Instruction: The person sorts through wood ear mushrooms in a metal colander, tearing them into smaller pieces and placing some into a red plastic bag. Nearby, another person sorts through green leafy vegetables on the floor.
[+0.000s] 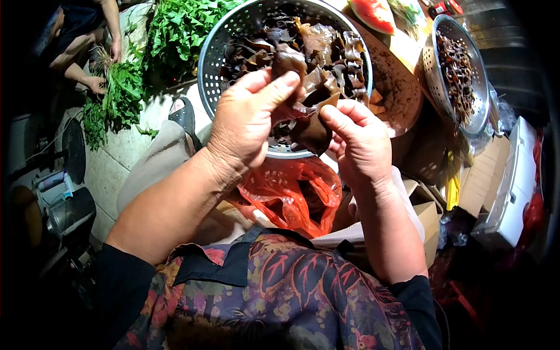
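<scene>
Between my two hands is a dark brown, rubbery piece of wood ear mushroom (312,131), pinched from both sides. My left hand (251,111) grips its upper left part between thumb and fingers. On the other side, my right hand (359,137) pinches its edge with thumb and forefinger. Both hands are over the near rim of a metal colander (209,93) full of more wood ear (251,49). Below the hands, a crumpled red plastic bag (291,192) lies between my knees; what is inside cannot be made out.
Another metal colander (430,64) with dark, thin pieces stands at the right. Near it are a cut watermelon (373,14), cardboard boxes (487,169) and a white foam box (507,186). Leafy greens (184,35) lie at the upper left, where another person's hands (96,83) hold a bunch.
</scene>
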{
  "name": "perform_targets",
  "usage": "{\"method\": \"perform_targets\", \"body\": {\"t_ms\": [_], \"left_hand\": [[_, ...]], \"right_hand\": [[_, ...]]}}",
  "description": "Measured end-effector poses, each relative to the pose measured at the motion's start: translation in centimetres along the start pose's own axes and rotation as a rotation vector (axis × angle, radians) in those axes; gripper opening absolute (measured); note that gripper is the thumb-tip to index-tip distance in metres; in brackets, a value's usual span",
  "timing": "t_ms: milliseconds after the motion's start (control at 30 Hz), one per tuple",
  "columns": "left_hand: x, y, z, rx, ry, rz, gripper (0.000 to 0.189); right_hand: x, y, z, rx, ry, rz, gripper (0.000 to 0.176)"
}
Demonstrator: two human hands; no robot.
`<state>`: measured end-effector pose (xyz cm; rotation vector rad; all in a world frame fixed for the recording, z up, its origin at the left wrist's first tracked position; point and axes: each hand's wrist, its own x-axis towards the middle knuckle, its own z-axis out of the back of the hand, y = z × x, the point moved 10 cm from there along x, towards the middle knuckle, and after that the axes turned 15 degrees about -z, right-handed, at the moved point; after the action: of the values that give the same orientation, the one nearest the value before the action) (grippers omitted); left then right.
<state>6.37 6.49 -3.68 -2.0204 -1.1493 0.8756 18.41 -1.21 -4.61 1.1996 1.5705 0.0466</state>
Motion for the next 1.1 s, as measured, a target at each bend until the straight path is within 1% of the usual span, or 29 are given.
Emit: {"method": "perform_targets", "body": {"t_ms": [33, 167, 233, 300, 333, 367, 433, 467, 500, 567, 600, 633, 700, 733, 767, 800, 867, 933, 967, 1033, 1100], "left_hand": [[0.5, -0.4, 0.6, -0.006, -0.031, -0.06, 0.012], [1.8, -2.0, 2.8, 0.093, -0.112, -0.114, 0.013], [2.5, -2.4, 2.9, 0.35, -0.033, -0.1, 0.023], [2.6, -2.5, 1.0, 0.734, 0.254, -0.072, 0.033], [2.1, -2.6, 0.2, 0.758, 0.276, -0.114, 0.04], [2.3, -2.4, 1.1, 0.949, 0.238, -0.096, 0.039], [1.9, -1.1, -0.2, 0.549, 0.321, 0.032, 0.038], [1.0, 0.6, 0.5, 0.497, 0.254, 0.258, 0.034], [0.7, 0.9, 0.1, 0.497, 0.254, 0.259, 0.034], [-0.1, 1.3, -1.8, 0.529, 0.435, 0.2, 0.028], [0.2, 1.3, -1.8, 0.508, 0.421, 0.127, 0.022], [0.1, 1.6, -1.7, 0.508, 0.421, 0.129, 0.022], [0.4, 1.1, -1.3, 0.503, 0.355, 0.063, 0.021], [0.2, 0.9, -1.6, 0.477, 0.356, 0.082, 0.016], [0.1, 1.0, -1.6, 0.477, 0.356, 0.083, 0.016], [0.1, 1.0, -1.4, 0.487, 0.343, 0.087, 0.014], [0.1, 1.0, -1.3, 0.496, 0.329, 0.091, 0.013], [-0.4, 1.2, -2.0, 0.512, 0.42, 0.165, 0.012], [-0.3, 0.9, -2.2, 0.51, 0.419, 0.167, 0.012], [-0.8, 1.2, -2.0, 0.492, 0.406, 0.275, 0.015], [-0.9, 1.4, -1.6, 0.514, 0.395, 0.288, 0.017]], "right_hand": [[0.0, -0.1, 0.2, -0.013, -0.02, -0.009, 0.01], [0.0, -0.1, 0.6, 0.008, -0.003, -0.007, 0.01], [0.1, 0.1, 0.9, 0.054, -0.004, 0.01, 0.01], [0.0, 0.3, 0.7, 0.046, 0.027, 0.01, 0.012], [-0.1, 0.3, 0.7, 0.057, 0.003, -0.008, 0.012], [-0.3, 0.3, 0.8, 0.067, -0.022, -0.028, 0.013], [-0.3, 0.3, 0.9, 0.068, -0.024, -0.026, 0.014], [-0.2, 0.4, 0.9, 0.069, -0.023, -0.022, 0.015], [-0.2, 0.4, 0.9, 0.069, -0.024, -0.023, 0.015], [-0.2, 0.4, 0.7, 0.059, 0.003, -0.031, 0.017], [-0.3, 0.5, 0.6, 0.059, 0.002, -0.032, 0.017], [-0.4, 0.6, 0.5, 0.057, -0.005, -0.025, 0.018], [-0.3, 0.7, 0.7, 0.057, -0.013, -0.019, 0.019], [0.0, 0.3, 0.3, 0.05, 0.072, -0.063, 0.019], [0.1, -0.2, -0.2, 0.043, 0.158, -0.107, 0.019], [0.2, -0.6, 0.0, 0.004, 0.151, -0.143, 0.018], [0.2, -0.6, 0.0, -0.045, 0.128, -0.138, 0.018], [0.0, -0.4, -0.1, -0.122, 0.104, -0.116, 0.019], [0.0, -0.5, -0.2, -0.122, 0.103, -0.119, 0.019], [-0.2, 0.1, -0.5, -0.245, 0.09, 0.004, 0.019], [-0.3, 0.0, -0.6, -0.252, 0.092, 0.03, 0.018]]}}
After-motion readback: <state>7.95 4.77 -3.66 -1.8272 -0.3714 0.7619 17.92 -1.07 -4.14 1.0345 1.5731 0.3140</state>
